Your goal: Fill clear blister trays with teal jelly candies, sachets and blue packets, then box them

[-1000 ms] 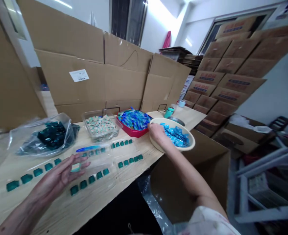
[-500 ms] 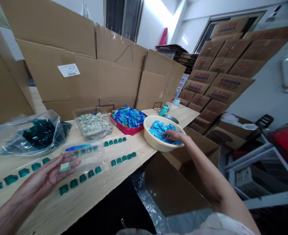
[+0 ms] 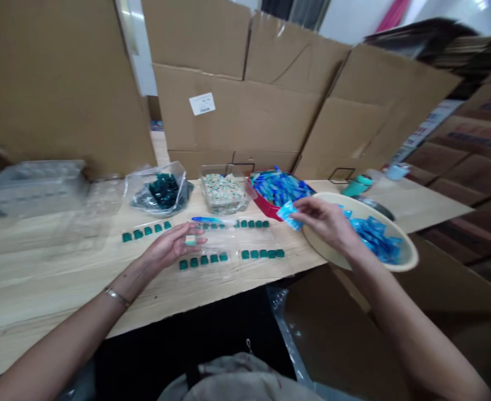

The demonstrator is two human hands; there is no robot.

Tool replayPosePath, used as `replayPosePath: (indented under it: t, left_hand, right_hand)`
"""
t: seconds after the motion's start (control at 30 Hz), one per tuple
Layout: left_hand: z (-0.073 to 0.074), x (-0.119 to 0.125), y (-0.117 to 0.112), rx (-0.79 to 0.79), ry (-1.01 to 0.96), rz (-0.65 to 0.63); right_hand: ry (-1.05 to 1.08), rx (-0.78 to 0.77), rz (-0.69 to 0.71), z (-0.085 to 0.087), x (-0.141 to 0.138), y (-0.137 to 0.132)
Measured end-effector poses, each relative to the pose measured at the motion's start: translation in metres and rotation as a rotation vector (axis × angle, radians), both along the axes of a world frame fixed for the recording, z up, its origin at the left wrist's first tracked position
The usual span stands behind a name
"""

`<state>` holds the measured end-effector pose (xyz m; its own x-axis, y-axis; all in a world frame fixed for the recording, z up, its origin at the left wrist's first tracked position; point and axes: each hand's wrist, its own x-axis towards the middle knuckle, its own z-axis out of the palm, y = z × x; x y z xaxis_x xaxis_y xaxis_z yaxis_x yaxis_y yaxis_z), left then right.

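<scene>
My right hand (image 3: 326,221) pinches a small blue packet (image 3: 290,215) just left of the cream bowl (image 3: 408,262), which holds several more blue packets (image 3: 373,234). My left hand (image 3: 170,247) lies palm up on the wooden table (image 3: 61,278) with a small pale packet (image 3: 190,240) in its curled fingers. It rests over clear plastic trays (image 3: 224,245) that carry rows of small teal blocks (image 3: 203,260). A blue pen (image 3: 207,220) lies on a tray just beyond its fingertips.
Behind the trays stand a bag of dark teal blocks (image 3: 161,190), a clear tub of pale packets (image 3: 224,192) and a red tray of blue sticks (image 3: 278,189). Empty clear trays (image 3: 32,186) lie at the left. Cardboard boxes (image 3: 245,111) wall the back. A teal cup (image 3: 356,185) stands at the right.
My right hand has lifted out of the bowl with a blue packet and moved left toward the trays. The view has swung left; my left hand stays put with its pale packet.
</scene>
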<state>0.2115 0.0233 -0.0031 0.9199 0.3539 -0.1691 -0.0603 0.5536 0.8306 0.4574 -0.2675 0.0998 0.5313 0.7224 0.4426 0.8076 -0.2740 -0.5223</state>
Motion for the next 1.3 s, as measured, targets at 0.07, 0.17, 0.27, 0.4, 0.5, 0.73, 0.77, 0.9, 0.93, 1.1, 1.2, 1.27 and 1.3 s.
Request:
replayPosePath:
  t: [0.07,0.17,0.27,0.4,0.5,0.73,0.77,0.9,0.93,1.1,1.2,1.27,1.3]
  left_hand:
    - [0.001,0.000,0.000,0.000,-0.012,-0.008]
    - [0.002,-0.001,-0.001,-0.006,-0.028,-0.019]
    - [0.003,-0.003,-0.001,-0.012,-0.053,-0.023]
    - [0.008,-0.002,-0.001,-0.010,-0.068,0.029]
    - [0.019,-0.004,0.001,-0.006,-0.063,0.095]
    - [0.062,-0.079,0.009,0.104,-0.124,0.367]
    - [0.065,-0.097,0.009,0.121,-0.106,0.446]
    - [0.060,-0.170,-0.005,0.154,-0.017,0.771]
    - [0.054,-0.186,-0.010,0.151,0.009,0.831]
    - [0.014,-0.234,-0.042,0.036,0.115,1.045]
    - [-0.004,-0.240,-0.058,-0.035,0.133,1.104]
    - [-0.011,-0.239,-0.065,-0.067,0.124,1.123]
    - [-0.014,-0.237,-0.068,-0.078,0.115,1.133]
  right_hand:
    - [-0.052,-0.043,0.211,-0.007,-0.042,0.047]
    - [-0.227,-0.120,0.383,-0.022,-0.083,0.100]
    - [-0.356,-0.260,0.417,-0.037,-0.097,0.127]
    - [-0.427,-0.289,0.446,-0.048,-0.104,0.136]
    - [-0.402,-0.135,0.469,-0.036,-0.105,0.131]
    - [-0.222,0.236,0.337,-0.003,-0.093,0.144]
    - [-0.229,0.168,0.387,-0.010,-0.097,0.155]
    - [-0.459,-0.282,0.659,-0.062,-0.141,0.209]
    - [-0.534,-0.369,0.678,-0.074,-0.155,0.222]
    - [-0.776,-0.448,0.716,-0.111,-0.208,0.258]
    - [-0.791,-0.416,0.704,-0.115,-0.214,0.262]
    - [-0.772,-0.380,0.714,-0.110,-0.210,0.262]
    - [-0.761,-0.358,0.724,-0.106,-0.207,0.262]
